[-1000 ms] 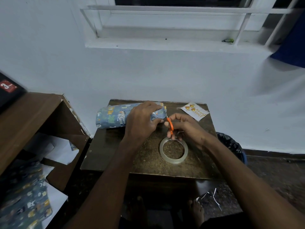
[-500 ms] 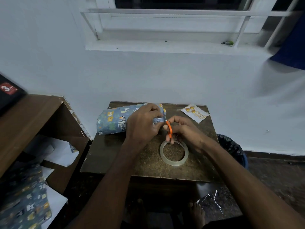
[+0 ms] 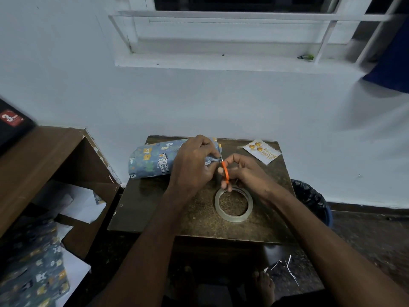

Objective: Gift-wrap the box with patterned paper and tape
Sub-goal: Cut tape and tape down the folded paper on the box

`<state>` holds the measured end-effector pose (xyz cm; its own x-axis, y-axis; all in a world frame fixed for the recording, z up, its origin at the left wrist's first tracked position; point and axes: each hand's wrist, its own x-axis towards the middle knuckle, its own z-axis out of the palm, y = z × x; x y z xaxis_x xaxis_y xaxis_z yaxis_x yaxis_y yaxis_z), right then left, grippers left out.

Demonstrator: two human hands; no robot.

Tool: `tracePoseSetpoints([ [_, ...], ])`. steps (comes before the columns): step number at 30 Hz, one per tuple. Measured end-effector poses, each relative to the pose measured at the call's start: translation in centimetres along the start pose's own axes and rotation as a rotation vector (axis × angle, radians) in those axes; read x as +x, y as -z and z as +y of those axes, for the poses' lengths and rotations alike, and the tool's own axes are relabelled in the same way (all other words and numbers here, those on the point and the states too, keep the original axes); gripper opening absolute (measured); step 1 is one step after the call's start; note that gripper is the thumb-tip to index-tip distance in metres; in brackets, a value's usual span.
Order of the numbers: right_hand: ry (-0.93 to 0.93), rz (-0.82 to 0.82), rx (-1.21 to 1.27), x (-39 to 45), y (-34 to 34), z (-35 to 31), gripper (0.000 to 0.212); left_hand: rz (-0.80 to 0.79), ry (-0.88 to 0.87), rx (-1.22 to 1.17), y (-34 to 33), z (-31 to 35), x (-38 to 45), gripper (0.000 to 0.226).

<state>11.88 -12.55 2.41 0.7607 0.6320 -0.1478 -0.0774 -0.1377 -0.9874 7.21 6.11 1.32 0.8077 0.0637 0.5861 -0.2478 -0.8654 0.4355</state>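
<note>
A box wrapped in blue animal-patterned paper [image 3: 152,159] lies at the back left of the small brown table [image 3: 155,209]. My left hand [image 3: 191,165] grips its right end, fingers curled over the folded paper. My right hand [image 3: 245,171] holds orange-handled scissors [image 3: 225,172], whose blades point up at the paper end beside my left fingers. A clear roll of tape [image 3: 233,204] lies flat on the table just in front of my right hand.
A small birthday card [image 3: 262,151] lies at the table's back right corner. A brown shelf [image 3: 44,156] stands to the left with white paper [image 3: 75,202] and spare patterned paper [image 3: 33,275]. A bin with a black liner [image 3: 312,200] stands right of the table.
Both hands have stayed at the box's right end. The right hand with the scissors has shifted slightly, the blades now closer to the paper.
</note>
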Motion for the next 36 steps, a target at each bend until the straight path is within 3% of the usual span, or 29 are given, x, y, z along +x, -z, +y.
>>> tracePoseSetpoints([
  [7, -0.012, -0.005, -0.042, 0.07, -0.09, 0.2, 0.016, -0.016, 0.063, -0.073, 0.62, -0.62, -0.08, 0.027],
  [15, -0.048, 0.011, -0.056, 0.32, -0.27, 0.23, 0.027, 0.038, 0.158, -0.127, 0.38, -0.37, -0.17, 0.021],
  [19, -0.038, 0.018, -0.069, 0.31, -0.2, 0.25, 0.012, 0.038, 0.162, -0.117, 0.33, -0.23, -0.17, 0.02],
  [32, -0.041, 0.011, -0.044, 0.69, -0.44, 0.09, 0.021, 0.05, 0.144, -0.164, 0.37, -0.53, -0.17, 0.018],
  [36, -0.035, 0.01, -0.039, 0.52, -0.4, 0.22, 0.016, 0.035, 0.142, -0.192, 0.27, -0.75, -0.17, 0.018],
])
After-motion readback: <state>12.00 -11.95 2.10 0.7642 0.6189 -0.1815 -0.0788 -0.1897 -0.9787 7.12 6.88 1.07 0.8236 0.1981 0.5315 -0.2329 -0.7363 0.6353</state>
